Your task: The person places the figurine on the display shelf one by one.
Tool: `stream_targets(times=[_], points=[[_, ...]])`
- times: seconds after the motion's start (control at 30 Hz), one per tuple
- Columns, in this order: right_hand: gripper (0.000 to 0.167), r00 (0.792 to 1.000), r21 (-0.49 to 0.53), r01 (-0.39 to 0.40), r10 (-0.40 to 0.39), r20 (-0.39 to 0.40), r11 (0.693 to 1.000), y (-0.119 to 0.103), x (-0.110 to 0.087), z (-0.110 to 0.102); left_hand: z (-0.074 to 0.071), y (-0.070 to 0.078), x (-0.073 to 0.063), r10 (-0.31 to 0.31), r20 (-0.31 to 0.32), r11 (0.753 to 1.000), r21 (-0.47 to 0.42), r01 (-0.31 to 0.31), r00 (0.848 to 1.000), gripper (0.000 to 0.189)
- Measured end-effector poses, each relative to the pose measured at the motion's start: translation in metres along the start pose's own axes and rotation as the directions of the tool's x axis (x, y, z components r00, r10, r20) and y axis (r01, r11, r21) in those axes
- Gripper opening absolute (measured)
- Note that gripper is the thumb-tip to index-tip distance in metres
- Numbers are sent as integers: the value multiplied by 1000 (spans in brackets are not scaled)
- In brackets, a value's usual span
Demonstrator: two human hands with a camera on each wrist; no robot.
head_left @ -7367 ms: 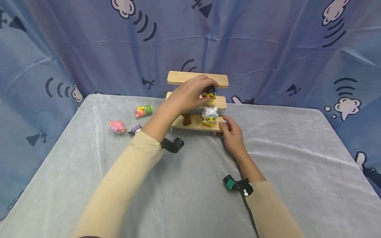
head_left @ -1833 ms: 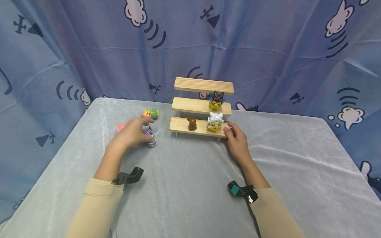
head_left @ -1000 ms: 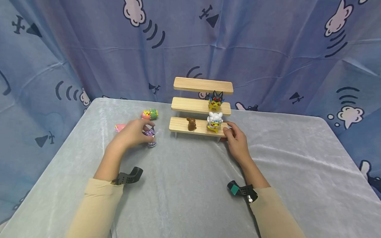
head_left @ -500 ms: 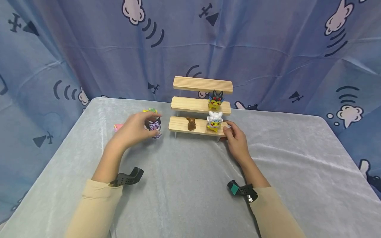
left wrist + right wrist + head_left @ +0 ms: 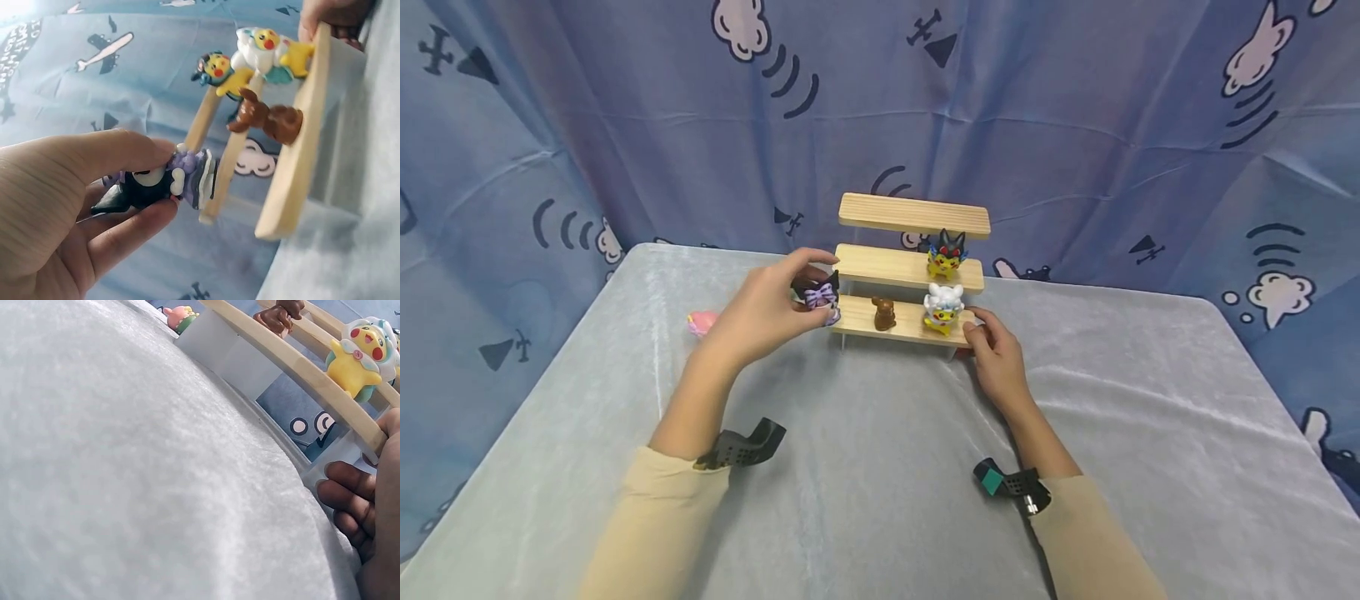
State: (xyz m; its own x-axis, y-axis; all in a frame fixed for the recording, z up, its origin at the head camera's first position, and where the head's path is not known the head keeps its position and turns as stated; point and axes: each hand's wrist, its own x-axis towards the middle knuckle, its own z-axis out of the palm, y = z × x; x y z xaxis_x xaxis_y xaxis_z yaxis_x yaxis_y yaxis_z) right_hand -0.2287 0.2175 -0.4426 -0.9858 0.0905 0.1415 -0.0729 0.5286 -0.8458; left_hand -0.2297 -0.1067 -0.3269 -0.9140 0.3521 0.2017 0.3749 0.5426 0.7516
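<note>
My left hand pinches a small black and purple figurine between thumb and fingers, raised at the left end of a three-tier wooden display shelf. In the left wrist view the figurine lies sideways, its base toward the shelf boards. My right hand grips the right end of the lowest board, fingers curled below it. On that board stand a brown rabbit-like figurine and a yellow figurine in a white hood. A yellow figurine with a black-eared cap stands on the middle board.
A pink figurine lies on the grey cloth-covered table, left of the shelf and partly behind my left hand. The right wrist view shows a pink and green figurine beyond the shelf's far end. A blue patterned curtain hangs behind.
My left hand placed the black-capped figurine on the middle board, then picked up the black and purple figurine from the table and carried it right to the shelf. My right hand stays at the board's end.
</note>
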Motion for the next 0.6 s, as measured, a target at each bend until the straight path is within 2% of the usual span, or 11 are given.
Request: stream_targets(times=[0.1,0.23,0.5,0.6], points=[[39,1000,-2,3,-3,-6,1000,1,0,-1,3,8,8,9,-11,1000,-30,-9,1000,54],[38,1000,-1,8,-8,-10,1000,2,0,-1,5,19,21,55,-14,998,-44,-55,998,46],[38,1000,22,3,-3,-2,1000,2,1,-1,13,38,51,142,6,990,-1,-142,990,42],[38,1000,12,-1,1,-11,1000,2,1,-1,18,40,62,160,11,987,-21,-160,987,41]])
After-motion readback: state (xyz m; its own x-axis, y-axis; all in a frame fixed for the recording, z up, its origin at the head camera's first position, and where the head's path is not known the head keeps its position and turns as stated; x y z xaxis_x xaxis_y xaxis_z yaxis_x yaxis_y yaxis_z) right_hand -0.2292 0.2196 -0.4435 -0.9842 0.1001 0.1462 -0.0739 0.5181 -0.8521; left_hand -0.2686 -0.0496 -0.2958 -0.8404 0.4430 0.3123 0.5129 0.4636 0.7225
